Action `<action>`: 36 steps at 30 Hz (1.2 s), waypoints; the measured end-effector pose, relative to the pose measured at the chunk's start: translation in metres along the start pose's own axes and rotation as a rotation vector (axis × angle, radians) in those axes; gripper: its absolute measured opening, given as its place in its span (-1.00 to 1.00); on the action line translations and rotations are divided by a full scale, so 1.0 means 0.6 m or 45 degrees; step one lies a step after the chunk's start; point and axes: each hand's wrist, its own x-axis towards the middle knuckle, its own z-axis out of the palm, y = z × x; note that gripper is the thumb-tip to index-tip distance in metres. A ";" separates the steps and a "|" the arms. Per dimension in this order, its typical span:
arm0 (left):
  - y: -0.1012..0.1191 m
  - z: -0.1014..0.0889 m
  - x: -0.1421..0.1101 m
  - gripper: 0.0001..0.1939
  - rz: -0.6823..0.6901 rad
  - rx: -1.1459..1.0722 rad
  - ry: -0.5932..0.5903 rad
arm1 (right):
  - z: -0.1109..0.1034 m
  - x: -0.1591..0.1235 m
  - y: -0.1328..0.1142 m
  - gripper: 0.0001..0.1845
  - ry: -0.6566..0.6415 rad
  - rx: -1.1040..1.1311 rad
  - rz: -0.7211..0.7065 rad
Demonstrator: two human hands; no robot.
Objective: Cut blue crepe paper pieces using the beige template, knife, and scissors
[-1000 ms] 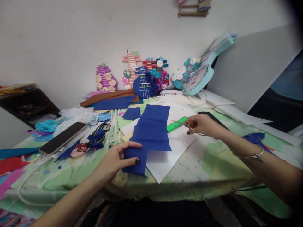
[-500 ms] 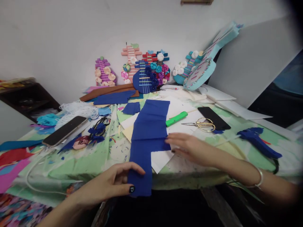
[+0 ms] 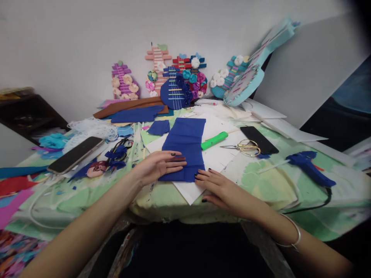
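Note:
A dark blue sheet [image 3: 185,135], like crepe paper, lies creased over white paper [image 3: 189,194] in front of me. My left hand [image 3: 158,165] is open, its fingers stretched across the lower left of the blue sheet. At the lower right corner of the sheet, the fingertips of my right hand [image 3: 223,189] touch it, fingers spread and palm down. Just right of the sheet is a green cutter knife [image 3: 214,141]. Beyond it are gold-handled scissors [image 3: 242,147], partly over a black flat slab [image 3: 260,139].
A blue glue gun [image 3: 313,170] with its cord lies at right. On the left are a phone [image 3: 75,155], white string [image 3: 92,133] and blue scraps [image 3: 117,156]. Decorated guitar shapes [image 3: 174,90] lean against the back wall. Brown paper [image 3: 130,107] lies behind.
The lower strip of the blue sheet, which hung toward me, is now folded up. My left hand has moved up onto the sheet; my right hand sits slightly lower. The view has shifted a little.

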 end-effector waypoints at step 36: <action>-0.066 -0.009 -0.001 -0.72 1.266 2.242 -0.397 | 0.009 -0.015 0.005 -0.66 0.220 0.108 0.081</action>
